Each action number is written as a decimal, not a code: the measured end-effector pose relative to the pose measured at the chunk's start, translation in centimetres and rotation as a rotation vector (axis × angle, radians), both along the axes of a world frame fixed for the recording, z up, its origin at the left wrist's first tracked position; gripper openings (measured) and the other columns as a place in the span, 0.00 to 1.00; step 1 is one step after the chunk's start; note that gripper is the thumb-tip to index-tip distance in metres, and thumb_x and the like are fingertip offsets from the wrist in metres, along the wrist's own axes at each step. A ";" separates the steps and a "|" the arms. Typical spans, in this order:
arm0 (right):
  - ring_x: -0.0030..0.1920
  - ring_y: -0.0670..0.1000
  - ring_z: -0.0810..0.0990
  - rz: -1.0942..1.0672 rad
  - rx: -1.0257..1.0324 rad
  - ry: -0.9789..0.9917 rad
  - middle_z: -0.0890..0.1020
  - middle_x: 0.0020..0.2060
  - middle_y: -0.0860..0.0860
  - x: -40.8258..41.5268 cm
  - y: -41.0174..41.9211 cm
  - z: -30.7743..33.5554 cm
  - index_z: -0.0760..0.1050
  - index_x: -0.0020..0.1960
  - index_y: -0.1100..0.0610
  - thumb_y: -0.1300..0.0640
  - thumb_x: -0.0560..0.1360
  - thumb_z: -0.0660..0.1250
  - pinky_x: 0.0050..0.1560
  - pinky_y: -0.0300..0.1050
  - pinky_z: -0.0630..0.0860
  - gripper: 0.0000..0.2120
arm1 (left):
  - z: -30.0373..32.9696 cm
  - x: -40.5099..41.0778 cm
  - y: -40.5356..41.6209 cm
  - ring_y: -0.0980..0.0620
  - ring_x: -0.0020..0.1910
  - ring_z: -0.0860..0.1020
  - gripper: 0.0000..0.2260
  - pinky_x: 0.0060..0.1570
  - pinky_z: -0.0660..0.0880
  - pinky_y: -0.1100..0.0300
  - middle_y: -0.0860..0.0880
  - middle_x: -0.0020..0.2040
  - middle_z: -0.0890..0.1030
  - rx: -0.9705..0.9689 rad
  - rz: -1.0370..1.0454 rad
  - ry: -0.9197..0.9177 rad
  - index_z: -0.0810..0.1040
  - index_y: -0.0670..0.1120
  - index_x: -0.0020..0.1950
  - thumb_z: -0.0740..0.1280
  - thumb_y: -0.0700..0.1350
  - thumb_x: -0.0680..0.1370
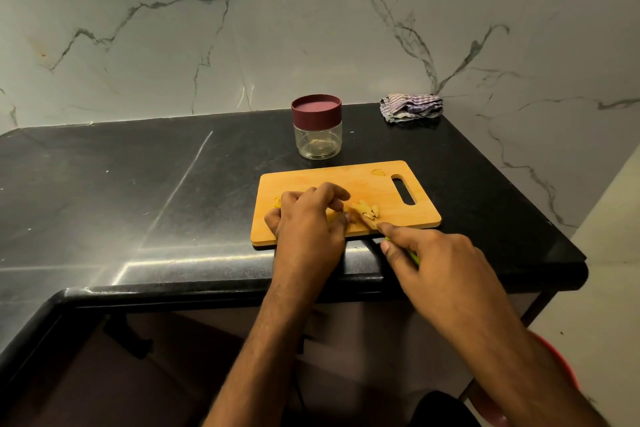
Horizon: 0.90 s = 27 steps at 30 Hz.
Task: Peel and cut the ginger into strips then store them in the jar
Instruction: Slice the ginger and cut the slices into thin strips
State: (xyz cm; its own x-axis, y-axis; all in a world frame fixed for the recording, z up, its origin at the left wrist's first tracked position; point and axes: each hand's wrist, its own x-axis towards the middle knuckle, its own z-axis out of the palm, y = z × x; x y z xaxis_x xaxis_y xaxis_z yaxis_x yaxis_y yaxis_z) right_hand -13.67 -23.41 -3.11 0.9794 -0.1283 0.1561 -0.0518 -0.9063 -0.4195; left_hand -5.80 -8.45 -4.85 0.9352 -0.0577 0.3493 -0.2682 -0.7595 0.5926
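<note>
A wooden cutting board [398, 208] lies on the black counter near its front edge. My left hand [308, 218] rests on the board with curled fingers and holds a piece of ginger, mostly hidden under the fingers. Cut ginger strips [367, 211] lie just right of that hand. My right hand [436, 260] grips a knife with a green handle [414, 257]; its blade reaches into the ginger and is hard to make out. A clear jar [317, 135] with a maroon lid on stands behind the board, with a few ginger bits inside.
A crumpled striped cloth [410, 107] lies at the back right of the black counter [138, 191]. A small ginger scrap [379, 172] sits by the board's handle slot. The counter's right edge [540, 211] drops off to the floor. A marble wall rises behind.
</note>
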 end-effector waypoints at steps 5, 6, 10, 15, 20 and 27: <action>0.49 0.43 0.74 -0.008 -0.003 0.014 0.80 0.53 0.41 0.1 0.0 -0.3 0.66 0.69 0.33 0.41 0.79 0.58 0.45 0.38 0.72 0.19 | 0.2 0.0 -0.3 0.53 0.64 0.64 0.11 0.59 0.57 0.51 0.58 0.58 0.74 0.148 -0.060 0.016 0.69 0.63 0.59 0.64 0.48 0.81; 0.48 0.42 0.73 -0.010 -0.001 0.017 0.80 0.54 0.41 0.2 0.0 -0.3 0.65 0.69 0.33 0.42 0.79 0.58 0.44 0.37 0.71 0.19 | 0.2 0.0 -0.3 0.53 0.65 0.64 0.10 0.59 0.56 0.51 0.57 0.59 0.73 0.174 -0.067 0.021 0.70 0.63 0.59 0.63 0.48 0.82; 0.46 0.42 0.71 0.000 0.006 0.029 0.80 0.53 0.41 0.4 -0.1 -0.4 0.65 0.70 0.33 0.42 0.79 0.59 0.46 0.38 0.72 0.19 | 0.2 0.1 -0.1 0.53 0.66 0.61 0.11 0.62 0.55 0.50 0.57 0.62 0.70 0.222 -0.090 0.035 0.74 0.66 0.60 0.61 0.50 0.83; 0.48 0.43 0.75 0.005 0.020 -0.012 0.80 0.51 0.41 0.3 -0.2 -0.7 0.66 0.69 0.34 0.40 0.79 0.58 0.47 0.41 0.75 0.19 | 0.0 0.3 -0.1 0.54 0.65 0.62 0.18 0.60 0.55 0.52 0.58 0.61 0.71 0.222 -0.084 0.019 0.69 0.68 0.69 0.61 0.49 0.83; 0.45 0.41 0.72 0.016 0.086 -0.054 0.81 0.52 0.43 0.4 -0.3 -0.7 0.67 0.70 0.37 0.42 0.80 0.56 0.45 0.36 0.71 0.19 | -0.5 0.2 0.2 0.59 0.60 0.68 0.16 0.54 0.51 0.58 0.61 0.49 0.79 -0.070 0.013 -0.016 0.72 0.60 0.62 0.71 0.50 0.77; 0.49 0.45 0.78 0.051 0.097 -0.086 0.81 0.53 0.45 0.6 0.5 -0.5 0.68 0.70 0.38 0.42 0.80 0.56 0.47 0.39 0.74 0.19 | -0.8 0.0 0.5 0.59 0.60 0.68 0.05 0.52 0.51 0.60 0.62 0.49 0.78 -0.041 0.112 -0.061 0.85 0.59 0.51 0.74 0.53 0.75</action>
